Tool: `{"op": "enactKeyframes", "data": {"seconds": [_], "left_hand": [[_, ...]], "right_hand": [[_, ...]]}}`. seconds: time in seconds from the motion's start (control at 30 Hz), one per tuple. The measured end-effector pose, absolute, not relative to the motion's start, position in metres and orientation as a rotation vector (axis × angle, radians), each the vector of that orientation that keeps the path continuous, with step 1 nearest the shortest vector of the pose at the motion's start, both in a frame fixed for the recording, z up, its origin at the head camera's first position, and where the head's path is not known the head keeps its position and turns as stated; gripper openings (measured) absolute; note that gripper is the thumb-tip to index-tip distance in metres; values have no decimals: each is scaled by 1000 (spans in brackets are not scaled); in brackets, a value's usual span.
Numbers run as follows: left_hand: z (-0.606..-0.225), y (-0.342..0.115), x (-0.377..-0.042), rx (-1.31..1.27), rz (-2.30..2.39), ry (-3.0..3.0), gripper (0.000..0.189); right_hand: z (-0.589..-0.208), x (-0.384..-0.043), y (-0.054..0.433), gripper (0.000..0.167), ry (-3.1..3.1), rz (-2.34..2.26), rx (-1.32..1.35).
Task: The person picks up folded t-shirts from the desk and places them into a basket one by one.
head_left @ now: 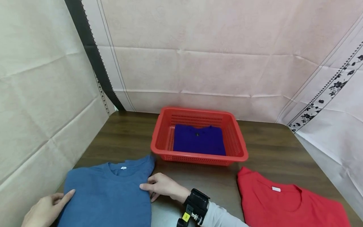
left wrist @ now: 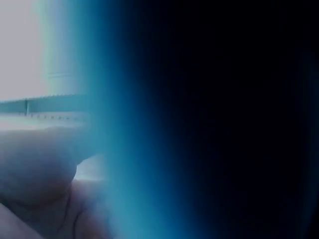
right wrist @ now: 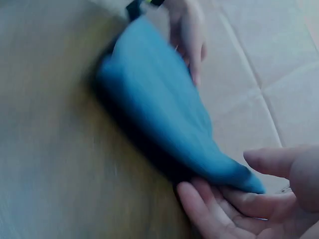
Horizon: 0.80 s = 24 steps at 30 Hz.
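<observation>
A folded blue T-shirt (head_left: 109, 189) lies at the front left, its collar with a white label toward the back. My left hand (head_left: 45, 209) grips the shirt's left side, thumb on top and the other fingers partly hidden beneath. At the right edge, my right hand (head_left: 165, 187) holds the cloth, thumb above and fingers below. The right wrist view shows the blue shirt (right wrist: 159, 104) blurred and slanted, its corner between the thumb and fingers (right wrist: 259, 199). Dark blur covers most of the left wrist view; part of the left hand (left wrist: 35, 164) shows.
Behind the shirt, a red plastic basket (head_left: 241, 154) holds a folded dark blue garment (head_left: 198, 142). A red T-shirt (head_left: 289, 205) lies at the front right of the wooden table (head_left: 269, 148). Pale patterned cloth sheets (head_left: 198, 72) hang around the table's back and sides.
</observation>
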<state>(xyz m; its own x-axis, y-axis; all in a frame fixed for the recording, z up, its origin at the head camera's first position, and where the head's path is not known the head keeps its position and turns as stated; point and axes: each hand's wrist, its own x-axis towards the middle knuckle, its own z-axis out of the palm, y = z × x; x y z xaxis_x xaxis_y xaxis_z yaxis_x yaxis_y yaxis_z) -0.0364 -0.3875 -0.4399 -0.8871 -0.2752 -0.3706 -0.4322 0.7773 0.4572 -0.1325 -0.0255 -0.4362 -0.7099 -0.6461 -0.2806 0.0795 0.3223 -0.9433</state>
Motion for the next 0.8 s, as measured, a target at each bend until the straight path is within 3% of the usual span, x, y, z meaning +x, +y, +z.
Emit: {"op": "enactKeyframes", "data": {"seconds": [0.07,0.23,0.33,0.8], "left_hand": [[-441,-387,-39,-505,917,2603,72],[-442,-380,-44,-419,1255,2308,86],[-448,-376,-46,-339,1432,2144,93],[-455,-390,-48,-115,1792,1676,83]], "right_hand": [[-438,-131,-27,26,1788,-1505,-455],[-443,-127,-32,57,1452,-1601,-310],[-448,-122,-38,55,1386,-1644,-275],[-446,-121,-38,65,1323,-1812,-203]]}}
